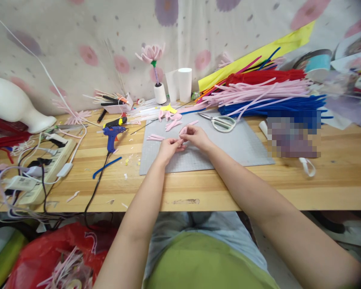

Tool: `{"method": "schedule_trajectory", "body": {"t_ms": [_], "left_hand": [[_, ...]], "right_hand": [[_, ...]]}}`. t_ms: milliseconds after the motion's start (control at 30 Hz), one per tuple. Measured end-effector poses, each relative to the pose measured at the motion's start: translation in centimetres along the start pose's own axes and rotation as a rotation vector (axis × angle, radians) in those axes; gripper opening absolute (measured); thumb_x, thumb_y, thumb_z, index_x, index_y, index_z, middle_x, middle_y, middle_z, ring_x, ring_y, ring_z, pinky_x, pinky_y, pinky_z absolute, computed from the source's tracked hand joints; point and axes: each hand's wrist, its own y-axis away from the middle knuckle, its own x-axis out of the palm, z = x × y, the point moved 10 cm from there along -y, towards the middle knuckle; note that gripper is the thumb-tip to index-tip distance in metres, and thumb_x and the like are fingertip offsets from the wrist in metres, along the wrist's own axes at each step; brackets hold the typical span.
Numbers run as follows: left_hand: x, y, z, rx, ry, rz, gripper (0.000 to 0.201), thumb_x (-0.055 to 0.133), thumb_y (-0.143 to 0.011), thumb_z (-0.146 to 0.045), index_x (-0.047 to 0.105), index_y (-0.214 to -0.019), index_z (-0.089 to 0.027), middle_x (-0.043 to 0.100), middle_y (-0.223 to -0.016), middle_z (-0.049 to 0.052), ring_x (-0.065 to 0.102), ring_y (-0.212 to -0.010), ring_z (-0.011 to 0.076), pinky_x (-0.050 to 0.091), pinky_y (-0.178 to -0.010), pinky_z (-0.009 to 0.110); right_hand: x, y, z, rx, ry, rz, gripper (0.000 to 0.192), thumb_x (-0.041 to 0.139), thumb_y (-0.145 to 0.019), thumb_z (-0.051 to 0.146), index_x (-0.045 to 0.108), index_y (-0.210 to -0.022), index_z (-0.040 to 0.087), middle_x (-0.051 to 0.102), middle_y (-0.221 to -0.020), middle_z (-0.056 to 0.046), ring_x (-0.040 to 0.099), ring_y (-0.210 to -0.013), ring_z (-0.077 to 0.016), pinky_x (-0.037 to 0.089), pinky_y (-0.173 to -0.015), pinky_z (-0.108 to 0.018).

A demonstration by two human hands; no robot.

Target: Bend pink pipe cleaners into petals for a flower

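Observation:
Both my hands meet over the grey cutting mat (228, 150) on the wooden table. My left hand (168, 148) and my right hand (195, 136) pinch the same small pink pipe-cleaner piece (183, 131) between their fingertips. Bent pink petal shapes (172, 120) lie on the mat just beyond the hands, and another pair (155, 137) lies to the left. White-handled scissors (221, 121) rest on the mat to the right of my right hand.
A blue glue gun (112, 134) and a power strip (45, 168) with tangled cables sit at left. Stacks of pink, red and blue pipe cleaners (267, 96) fill the back right. A finished pink flower (152, 54) stands in a white cup. A red bag (48, 257) is below the table.

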Motion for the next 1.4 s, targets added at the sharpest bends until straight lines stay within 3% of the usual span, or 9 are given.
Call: {"method": "schedule_trajectory", "body": {"t_ms": [200, 333, 700, 900, 1100, 1267, 1400], "left_hand": [[1.0, 0.3, 0.5, -0.106, 0.130, 0.164, 0.020, 0.062, -0.076, -0.029, 0.064, -0.073, -0.010, 0.068, -0.072, 0.007, 0.066, -0.068, 0.0136, 0.054, -0.062, 0.023], [0.9, 0.6, 0.0, -0.092, 0.135, 0.126, 0.015, 0.060, -0.077, -0.024, 0.064, -0.073, -0.011, 0.068, -0.071, 0.006, 0.065, -0.063, 0.0120, 0.054, -0.059, 0.022], [1.2, 0.3, 0.2, -0.037, 0.114, 0.159, 0.022, 0.070, -0.069, -0.030, 0.063, -0.068, -0.010, 0.065, -0.066, 0.002, 0.062, -0.056, 0.0086, 0.054, -0.064, 0.025], [1.7, 0.8, 1.0, -0.176, 0.276, 0.138, 0.016, 0.060, -0.079, -0.024, 0.063, -0.070, -0.011, 0.060, -0.062, 0.000, 0.056, -0.051, 0.0038, 0.054, -0.061, 0.017], [1.7, 0.8, 1.8, -0.268, 0.438, 0.060, 0.013, 0.051, -0.083, -0.015, 0.064, -0.083, -0.012, 0.061, -0.066, 0.001, 0.058, -0.056, 0.0030, 0.055, -0.074, 0.019], [1.3, 0.0, 1.4, -0.170, 0.291, 0.028, 0.013, 0.054, -0.082, -0.020, 0.064, -0.081, -0.012, 0.065, -0.073, 0.003, 0.062, -0.065, 0.0077, 0.055, -0.069, 0.022], [-1.3, 0.3, -1.2, 0.123, -0.041, -0.215, 0.019, 0.057, -0.079, -0.030, 0.063, -0.081, -0.012, 0.065, -0.082, 0.006, 0.064, -0.071, 0.0126, 0.052, -0.065, 0.024]], "right_hand": [[0.4, 0.5, 1.1, 0.014, -0.101, 0.057, 0.026, 0.071, -0.060, 0.035, 0.053, -0.069, 0.018, 0.059, -0.062, 0.002, 0.055, -0.058, -0.0112, 0.045, -0.059, -0.026], [0.5, 0.7, 1.2, 0.030, -0.136, 0.090, 0.028, 0.073, -0.059, 0.036, 0.054, -0.069, 0.018, 0.060, -0.062, 0.002, 0.056, -0.057, -0.0112, 0.046, -0.060, -0.026], [0.5, 0.5, 0.5, 0.071, -0.172, 0.135, 0.032, 0.076, -0.056, 0.036, 0.055, -0.070, 0.016, 0.059, -0.061, 0.003, 0.055, -0.057, -0.0101, 0.044, -0.057, -0.024], [1.2, 1.0, 1.5, 0.065, -0.280, 0.156, 0.030, 0.075, -0.058, 0.036, 0.054, -0.071, 0.018, 0.056, -0.061, 0.004, 0.051, -0.054, -0.0087, 0.042, -0.056, -0.024], [1.1, 0.9, 1.2, 0.065, -0.326, 0.083, 0.033, 0.075, -0.055, 0.038, 0.051, -0.069, 0.019, 0.055, -0.063, 0.004, 0.051, -0.057, -0.0090, 0.043, -0.058, -0.025], [-0.6, 0.2, 0.7, 0.031, -0.206, -0.018, 0.033, 0.074, -0.054, 0.039, 0.050, -0.066, 0.019, 0.055, -0.064, 0.003, 0.050, -0.058, -0.0092, 0.043, -0.059, -0.025], [-3.1, -0.2, 1.1, -0.047, -0.007, -0.197, 0.030, 0.071, -0.055, 0.038, 0.049, -0.062, 0.019, 0.055, -0.061, 0.002, 0.046, -0.054, -0.0097, 0.039, -0.053, -0.025]]}}
